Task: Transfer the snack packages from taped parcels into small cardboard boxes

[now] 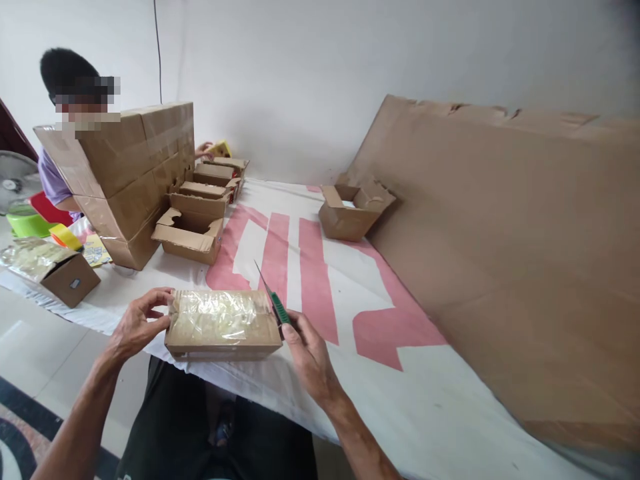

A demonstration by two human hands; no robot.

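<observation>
A closed cardboard box (225, 327) with shiny clear tape across its top lies at the table's near edge, in front of my lap. My left hand (145, 323) grips the box at its left end, fingers behind the corner and thumb toward the near side. In my right hand (305, 343) is a utility knife (279, 307) with a green handle. Its long thin blade is out and points up and to the left, over the right end of the box. My right fingers are close by that end; whether they touch it I cannot tell.
Stacked taped boxes (135, 180) stand left, with a person (55, 173) behind them. Open boxes (193, 230) line the stack's right side. Another open box (353, 210) sits beside a large cardboard sheet (500, 253). A taped box (70, 273) and tape roll (65, 237) lie left.
</observation>
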